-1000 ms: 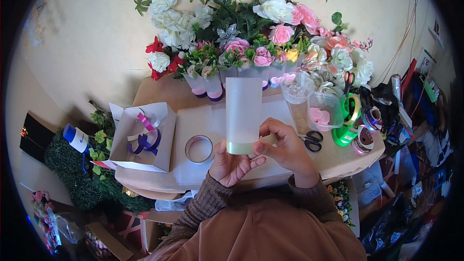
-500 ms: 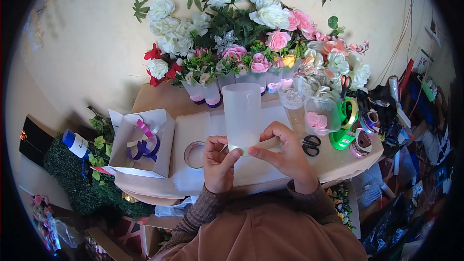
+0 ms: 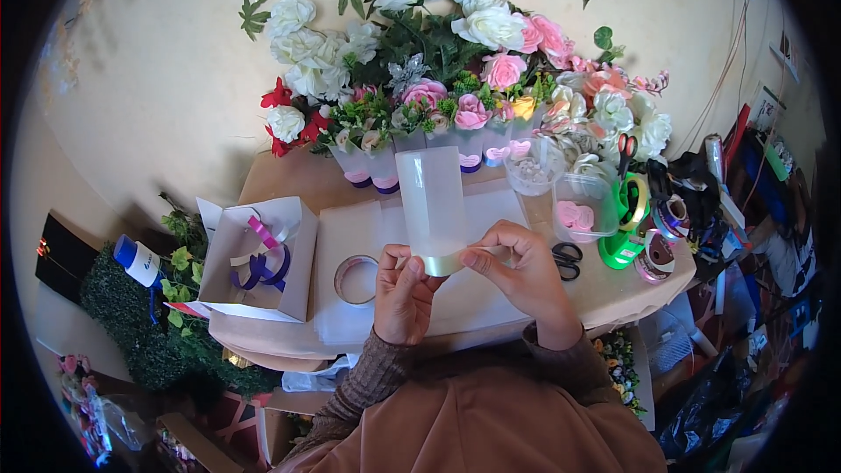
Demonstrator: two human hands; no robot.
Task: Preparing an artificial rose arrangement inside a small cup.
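A frosted translucent cylinder (image 3: 431, 197) is held upright, slightly tilted, above the white sheets (image 3: 350, 232) on the desk (image 3: 285, 182). Its lower left edge is pinched between thumb and fingers of the left hand (image 3: 406, 298); a glossy pale green ribbon (image 3: 445, 264), seen across the base, is pinched at the right by thumb and forefinger of the right hand (image 3: 519, 273). Both hands are kept close, apart from each other. A tape roll (image 3: 339, 280) is noted left of the left hand, black-handled scissors (image 3: 567, 262) right of the right hand. Purple ribbon (image 3: 278, 264) is contained in an open white box (image 3: 299, 285), farther left. Flower-filled cups (image 3: 379, 166) are lined up behind.
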